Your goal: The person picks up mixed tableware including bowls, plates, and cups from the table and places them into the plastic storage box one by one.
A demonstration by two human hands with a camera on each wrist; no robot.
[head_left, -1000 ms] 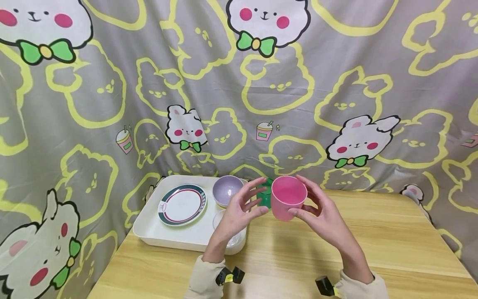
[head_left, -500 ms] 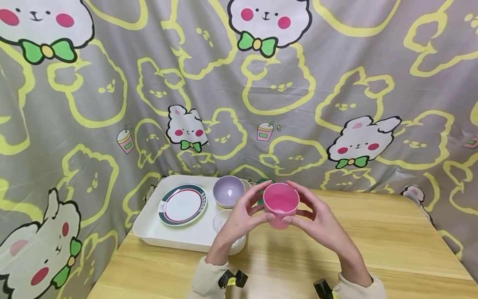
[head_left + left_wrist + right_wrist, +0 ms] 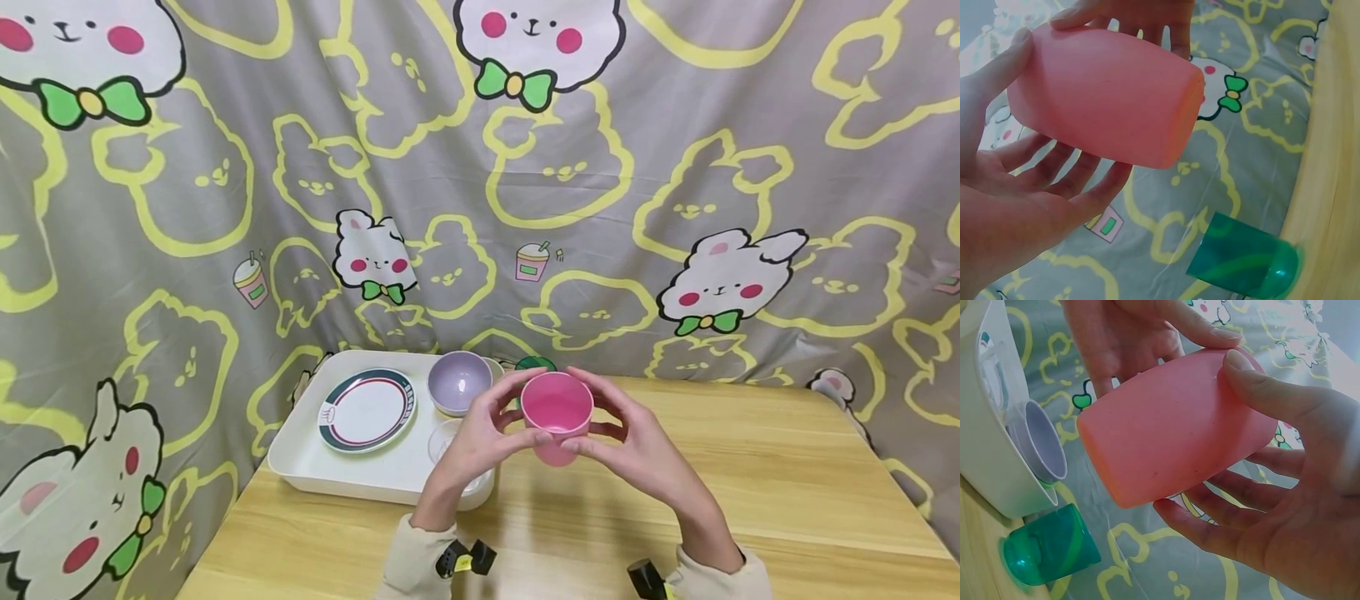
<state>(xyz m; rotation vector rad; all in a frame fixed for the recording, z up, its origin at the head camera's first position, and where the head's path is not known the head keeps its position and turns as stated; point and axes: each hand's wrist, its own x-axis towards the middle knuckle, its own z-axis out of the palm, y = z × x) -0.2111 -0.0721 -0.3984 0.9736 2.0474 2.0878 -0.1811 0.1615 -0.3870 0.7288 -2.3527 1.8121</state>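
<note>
A pink plastic cup (image 3: 557, 408) is held above the table between both hands, its mouth facing up toward the head camera. The left hand (image 3: 489, 433) grips its left side, thumb toward the near side and fingers behind. On the other side the right hand (image 3: 626, 429) holds it the same way, the two thumbs close together near the rim. In the right wrist view the cup's side (image 3: 1166, 425) lies between the fingers and thumb. Behind the hands a green see-through cup (image 3: 1244, 259) stands on the table, mostly hidden in the head view.
Left of the hands stands a white tray (image 3: 300, 462). In it are a white plate (image 3: 367, 412) with a dark green rim, a purple bowl (image 3: 459, 383) and a clear round item (image 3: 442, 442) partly behind the left hand. A patterned curtain (image 3: 585, 208) hangs behind the wooden table (image 3: 780, 475).
The left hand, open beside the pink cup a second ago, has come onto it. The cup has moved a little left and nearer, and both hands now hold it.
</note>
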